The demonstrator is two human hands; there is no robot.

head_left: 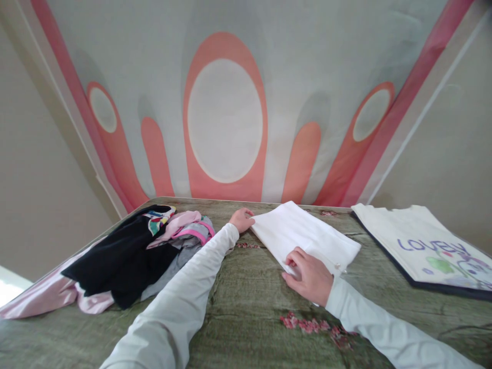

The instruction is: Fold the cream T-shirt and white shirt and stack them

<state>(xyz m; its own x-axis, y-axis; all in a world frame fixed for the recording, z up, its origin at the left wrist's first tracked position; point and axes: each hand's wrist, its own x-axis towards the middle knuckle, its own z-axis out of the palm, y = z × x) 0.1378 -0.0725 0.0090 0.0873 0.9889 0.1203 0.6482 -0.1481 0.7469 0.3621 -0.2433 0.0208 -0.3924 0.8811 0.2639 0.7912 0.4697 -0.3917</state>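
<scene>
A folded white garment (303, 236) lies flat on the green patterned bedspread (246, 307). My left hand (241, 219) reaches far forward and pinches the garment's far left corner, fingers closed on the cloth. Closer to me, my right hand (309, 277) grips the near corner of the same white garment, fingers curled over its edge. Both arms wear pale long sleeves.
A heap of clothes (126, 256), black, pink and grey, lies to the left on the bed. A white tote bag (426, 246) with coloured print and dark trim lies flat at the right. A hanging cloth (225, 118) with coral ovals rises behind the bed.
</scene>
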